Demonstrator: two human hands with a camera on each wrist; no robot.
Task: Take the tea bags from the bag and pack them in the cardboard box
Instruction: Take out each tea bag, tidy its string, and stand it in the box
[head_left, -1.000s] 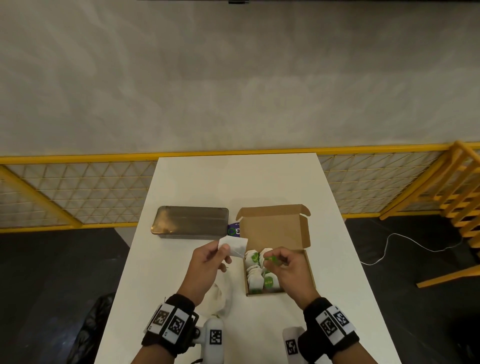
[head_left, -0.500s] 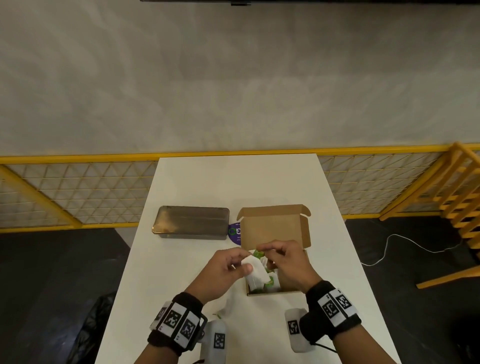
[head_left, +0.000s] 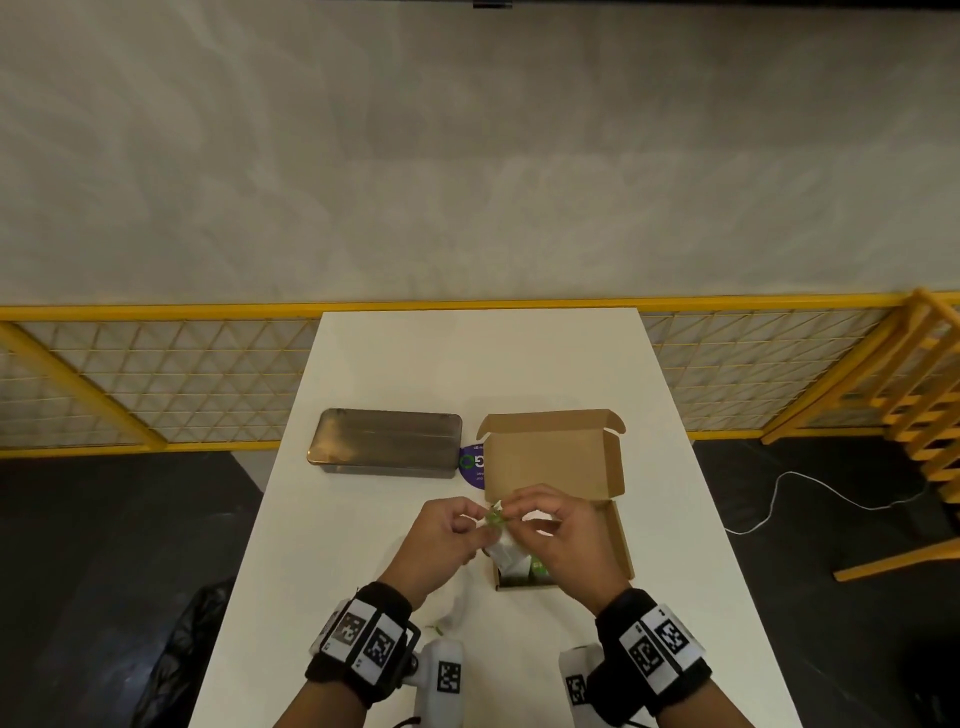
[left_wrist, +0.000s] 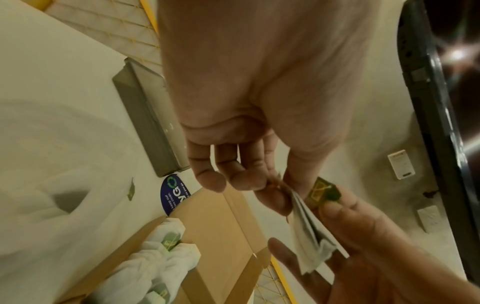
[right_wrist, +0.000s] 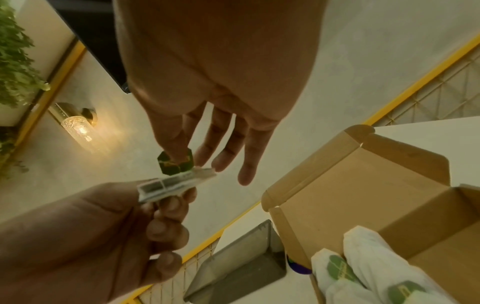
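Both hands meet just above the near left part of the open cardboard box (head_left: 621, 540). My left hand (head_left: 467, 525) pinches the top edge of a white tea bag (head_left: 506, 551), also shown as tea bag (left_wrist: 311, 232) and tea bag (right_wrist: 171, 185). My right hand (head_left: 519, 512) pinches its green tag (head_left: 494, 518), seen close as green tag (left_wrist: 323, 191) and green tag (right_wrist: 175, 164); its other fingers are spread. Several wrapped tea bags (left_wrist: 166, 257) lie in the box. The white plastic bag (head_left: 457, 597) lies crumpled on the table under my left wrist.
A flat metal tin (head_left: 384, 441) lies left of the box, a round purple sticker (head_left: 471, 465) between them. The box lid (head_left: 556, 457) stands upright at the far side. The white table (head_left: 467, 364) is narrow, with a yellow railing (head_left: 156, 312) behind it.
My left hand brought the tea bag from left of the box to over it. My right hand came up out of the box and took hold of the green tag.
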